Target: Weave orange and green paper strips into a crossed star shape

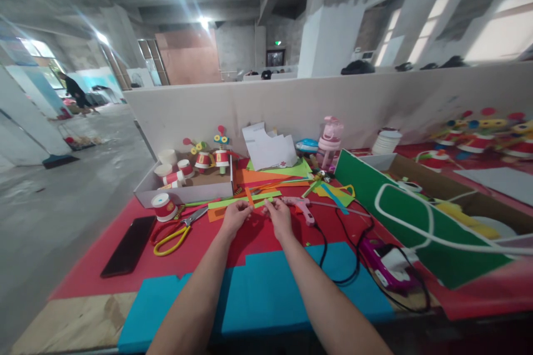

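Over the red table covering, my left hand (237, 217) pinches a narrow orange paper strip (249, 196) that stands up from its fingertips. Just beside it, my right hand (278, 217) has its fingers closed on a small green paper strip (267, 200). The two hands are a short gap apart. Right of my right hand lies a pink hot glue gun (303, 209) with a black cord. Scissors (179, 234) with red and yellow handles rest left of my left hand. More green and orange strips (225, 202) lie behind the hands.
A black phone (130, 247) and a paper cup (164, 207) lie at left. Behind are a white box (187, 195) with cup figures and white paper (272, 150). At right stand a green-sided box (400, 227) and a purple power strip (389, 266). Blue sheets (250, 294) cover the front.
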Demonstrator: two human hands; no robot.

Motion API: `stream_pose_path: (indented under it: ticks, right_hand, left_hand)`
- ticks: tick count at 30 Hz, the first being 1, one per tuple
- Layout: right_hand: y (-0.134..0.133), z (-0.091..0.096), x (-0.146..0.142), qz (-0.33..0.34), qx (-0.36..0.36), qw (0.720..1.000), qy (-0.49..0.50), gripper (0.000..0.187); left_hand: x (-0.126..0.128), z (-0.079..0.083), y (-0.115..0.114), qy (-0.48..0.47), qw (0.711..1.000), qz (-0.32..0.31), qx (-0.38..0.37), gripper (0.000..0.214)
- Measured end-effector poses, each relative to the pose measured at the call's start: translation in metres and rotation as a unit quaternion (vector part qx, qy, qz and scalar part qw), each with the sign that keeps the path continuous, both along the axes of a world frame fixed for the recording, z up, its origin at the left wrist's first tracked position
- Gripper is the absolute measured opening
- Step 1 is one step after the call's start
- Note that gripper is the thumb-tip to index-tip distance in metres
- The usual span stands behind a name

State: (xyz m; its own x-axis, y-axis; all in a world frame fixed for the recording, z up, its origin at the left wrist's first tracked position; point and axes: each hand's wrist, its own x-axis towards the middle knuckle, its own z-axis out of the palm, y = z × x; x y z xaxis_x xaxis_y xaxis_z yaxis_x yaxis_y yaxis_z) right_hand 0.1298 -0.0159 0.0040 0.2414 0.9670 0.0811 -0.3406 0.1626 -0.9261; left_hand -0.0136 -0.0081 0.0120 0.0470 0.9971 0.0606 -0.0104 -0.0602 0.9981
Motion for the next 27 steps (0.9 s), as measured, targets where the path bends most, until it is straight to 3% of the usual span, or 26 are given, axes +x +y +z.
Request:
stream_pose_path:
  ticks: [5,9,13,16,18,22,27]
  right_hand:
    - [0.006,-0.001,0.009,-0.051,0.022,0.998,-0.006,0.027]
    - [0.007,-0.001,0.012,-0.072,0.007,0.996,0.049,0.025]
    - [0.002,0.001,0.003,0.039,-0.009,0.996,0.079,0.030]
    - [-0.004,0.003,-0.007,0.115,-0.004,0.993,0.036,0.035]
    - [-0.007,0.004,-0.012,0.137,0.001,0.990,0.030,0.036]
    - [-0.011,0.009,-0.012,0.149,-0.007,0.983,0.108,0.039]
    - [-0.010,0.008,-0.005,0.253,-0.096,0.955,0.124,0.040]
  left_hand:
    - [-0.001,0.002,0.000,-0.007,1.000,0.007,-0.006,0.031]
    - [-0.001,0.006,-0.002,-0.034,0.999,0.013,-0.012,0.031]
    - [-0.002,0.007,-0.002,-0.075,0.997,-0.003,-0.006,0.031]
    - [-0.001,0.004,-0.001,-0.077,0.997,-0.019,0.000,0.030]
    - [-0.001,0.003,0.000,-0.077,0.997,-0.021,-0.002,0.030]
    - [0.001,0.008,-0.003,-0.093,0.996,0.001,-0.013,0.034]
    - [0.001,0.014,-0.007,-0.076,0.996,-0.024,0.028,0.033]
